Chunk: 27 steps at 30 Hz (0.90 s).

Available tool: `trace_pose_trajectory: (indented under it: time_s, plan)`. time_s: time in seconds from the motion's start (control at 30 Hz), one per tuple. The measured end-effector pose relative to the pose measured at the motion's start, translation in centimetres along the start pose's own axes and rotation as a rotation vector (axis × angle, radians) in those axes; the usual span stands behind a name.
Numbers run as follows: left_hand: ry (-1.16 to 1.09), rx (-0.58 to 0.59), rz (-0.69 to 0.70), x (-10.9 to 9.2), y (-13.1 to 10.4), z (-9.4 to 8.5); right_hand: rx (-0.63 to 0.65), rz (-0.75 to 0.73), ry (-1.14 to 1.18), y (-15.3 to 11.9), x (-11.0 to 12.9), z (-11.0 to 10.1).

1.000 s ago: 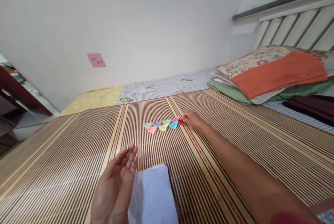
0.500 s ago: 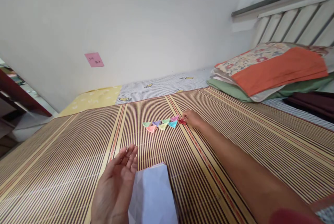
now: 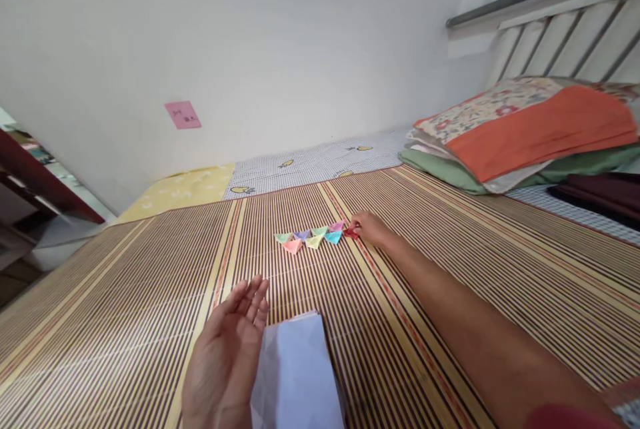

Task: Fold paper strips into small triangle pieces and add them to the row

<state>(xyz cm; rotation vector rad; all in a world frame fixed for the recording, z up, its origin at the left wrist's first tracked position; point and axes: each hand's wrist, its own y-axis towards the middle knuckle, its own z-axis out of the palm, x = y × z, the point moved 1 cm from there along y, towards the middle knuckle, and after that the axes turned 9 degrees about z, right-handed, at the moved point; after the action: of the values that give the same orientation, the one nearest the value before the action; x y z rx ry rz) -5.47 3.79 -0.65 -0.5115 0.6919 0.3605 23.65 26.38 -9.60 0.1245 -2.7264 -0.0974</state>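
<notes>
My right hand reaches far out over the striped mat, its fingers closed on a small red folded-paper triangle. Touching or close beside that piece is a cluster of pastel paper triangles in two rows, among them a blue one, a yellow one, a pink one and a salmon one. Nearer to me, my left hand is palm up with fingers loosely extended, holding nothing. It partly covers the left side of a stack of pale paper.
A striped bamboo mat covers the bed. Folded bedding with an orange panel lies at the right, by a radiator. Dark folded cloth sits in front of it. A pink note is stuck on the white wall.
The view has shifted very slightly. My right hand stays on the red paper triangle, and my left hand keeps nearly the same pose beside the paper stack.
</notes>
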Motion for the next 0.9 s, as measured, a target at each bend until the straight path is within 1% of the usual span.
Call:
trace_pose_trajectory:
  time_s: [0.13,0.23,0.3,0.37,0.47,0.57,0.67,0.77,0.9]
  plan:
    - [-0.009,0.002,0.001,-0.1,0.2,-0.1,-0.008,0.009,-0.003,-0.4,0.1,-0.6]
    - [-0.016,-0.002,0.002,-0.3,0.5,-0.4,-0.045,0.034,-0.013,-0.9,0.4,-2.1]
    - [-0.028,0.003,0.014,-0.5,0.7,-0.7,-0.076,0.043,-0.016,-1.1,1.3,-3.1]
    - [-0.046,0.017,0.036,-0.6,0.8,-0.9,-0.089,0.014,-0.005,-1.2,3.3,-3.9]
    - [-0.066,0.035,0.044,-0.8,0.7,-1.2,-0.055,-0.099,0.033,-1.2,8.1,-3.8]
    - [-0.075,0.01,0.03,-1.0,0.5,-1.2,0.015,-0.213,0.074,-1.1,13.6,-2.7]
    - [-0.093,-0.006,0.038,-1.3,0.4,-1.2,0.105,-0.28,0.089,-0.9,18.0,-1.2]
    - [-0.101,-0.007,0.034,-1.5,0.4,-1.3,0.195,-0.298,0.066,-0.5,20.9,0.4]
    - [-0.119,0.008,0.031,-1.6,0.6,-1.7,0.267,-0.266,-0.005,0.4,22.7,1.9]
